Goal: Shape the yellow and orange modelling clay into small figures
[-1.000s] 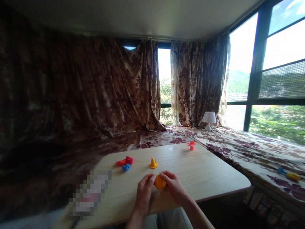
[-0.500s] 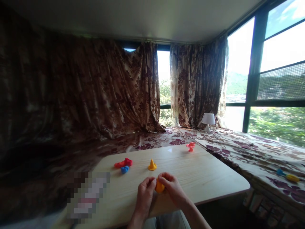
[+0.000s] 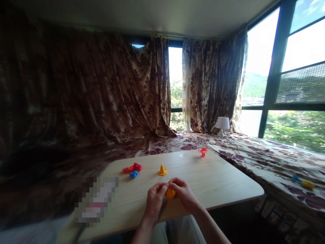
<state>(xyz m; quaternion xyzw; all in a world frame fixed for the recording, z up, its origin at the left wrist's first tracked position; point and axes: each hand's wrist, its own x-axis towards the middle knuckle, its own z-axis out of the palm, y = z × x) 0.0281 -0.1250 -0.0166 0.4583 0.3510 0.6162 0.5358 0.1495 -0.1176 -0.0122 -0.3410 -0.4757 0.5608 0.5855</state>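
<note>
Both hands are over the near part of the table, pinching a rounded orange-yellow lump (image 3: 170, 193) that looks like modelling clay. My left hand (image 3: 155, 199) grips its left upper edge between thumb and bent fingers. From the right, my right hand (image 3: 185, 195) holds the upper side, its fingertips almost meeting those of the left. Part of the lump is hidden behind the fingers. Just beyond the hands stands a yellow cone-shaped piece (image 3: 162, 170) with a wavy brim.
A red piece (image 3: 132, 168) and a blue piece (image 3: 133, 174) lie on the table (image 3: 228, 184) at left, near a pixelated flat item (image 3: 98, 200). A pink-red piece (image 3: 203, 152) stands at the far edge. A white lamp (image 3: 222, 124) and a blue-and-yellow object (image 3: 307, 184) rest on the patterned cloth.
The view has shifted slightly, so the table and its pieces sit a little higher. Both hands keep their pinch on the orange-yellow lump, with barely any movement.
</note>
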